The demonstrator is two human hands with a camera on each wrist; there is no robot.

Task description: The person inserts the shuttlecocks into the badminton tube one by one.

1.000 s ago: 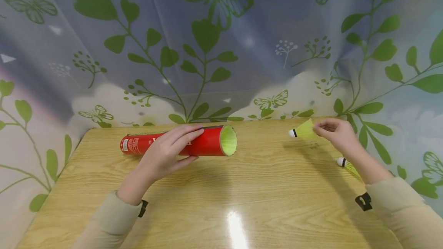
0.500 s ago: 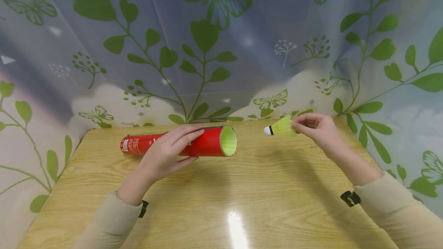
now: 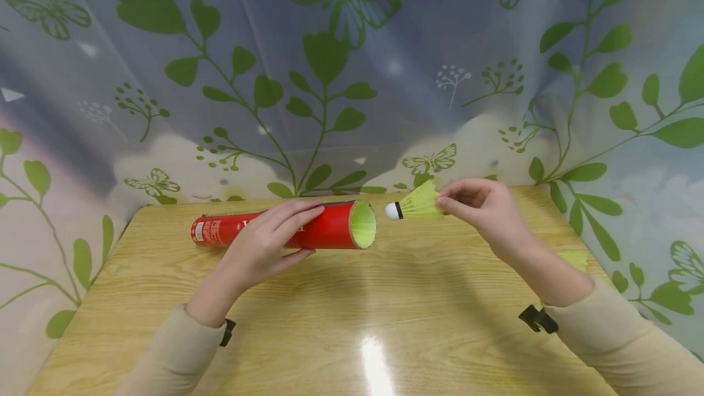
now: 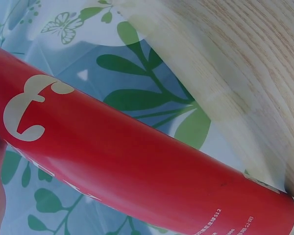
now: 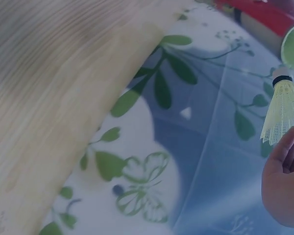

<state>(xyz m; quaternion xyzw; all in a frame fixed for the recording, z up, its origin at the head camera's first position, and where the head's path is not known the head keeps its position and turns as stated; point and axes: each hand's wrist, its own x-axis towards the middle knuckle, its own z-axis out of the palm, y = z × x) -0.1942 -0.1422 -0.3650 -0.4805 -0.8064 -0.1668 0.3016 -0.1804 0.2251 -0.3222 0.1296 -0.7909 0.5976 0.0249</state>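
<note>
My left hand (image 3: 269, 240) grips a red shuttlecock tube (image 3: 330, 225) around its middle, and the tube lies sideways with its round open end facing right. Yellow-green shows inside that end. Between finger and thumb, my right hand (image 3: 489, 212) pinches the skirt edge of a yellow shuttlecock (image 3: 420, 201). Its white cork, banded in black, points left and is a short gap away from the tube's mouth. In the right wrist view the same shuttlecock (image 5: 284, 110) stands cork-first near the tube (image 5: 293, 46). Red tube wall (image 4: 137, 156) fills much of the left wrist view.
Part of another yellow shuttlecock (image 3: 574, 259) shows behind my right forearm on the wooden table (image 3: 308, 335). A curtain (image 3: 352, 109) printed with leaves and butterflies hangs along the table's back edge. Black straps (image 3: 538, 319) sit at both wrists.
My right hand has moved left with the shuttlecock, bringing its cork close to the tube's mouth. The left hand and the tube have stayed in place.
</note>
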